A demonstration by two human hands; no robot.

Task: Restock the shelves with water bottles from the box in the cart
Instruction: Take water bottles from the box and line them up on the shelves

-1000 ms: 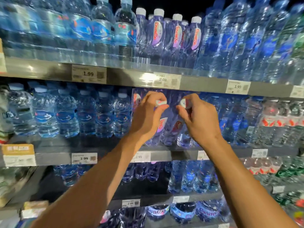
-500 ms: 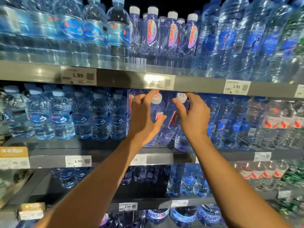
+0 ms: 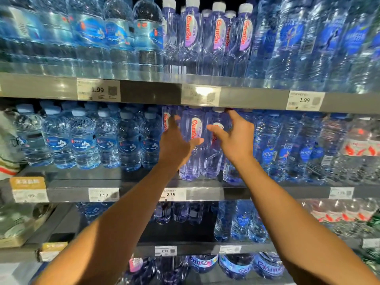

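Middle shelf (image 3: 144, 193): two water bottles (image 3: 192, 145) stand side by side at its front edge, between the left hand (image 3: 174, 145) and right hand (image 3: 236, 140). Further bottle rows flank them; price tag (image 3: 173, 194) directly below.

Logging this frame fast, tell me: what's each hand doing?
Left hand: open, fingers spread against clear purple-tinted plastic water bottles.
Right hand: open, holding nothing.

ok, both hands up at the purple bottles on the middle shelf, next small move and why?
Probably draw both hands back. The left hand and right hand are open, fingers spread, and the two purple bottles stand upright on the shelf, apparently placed.
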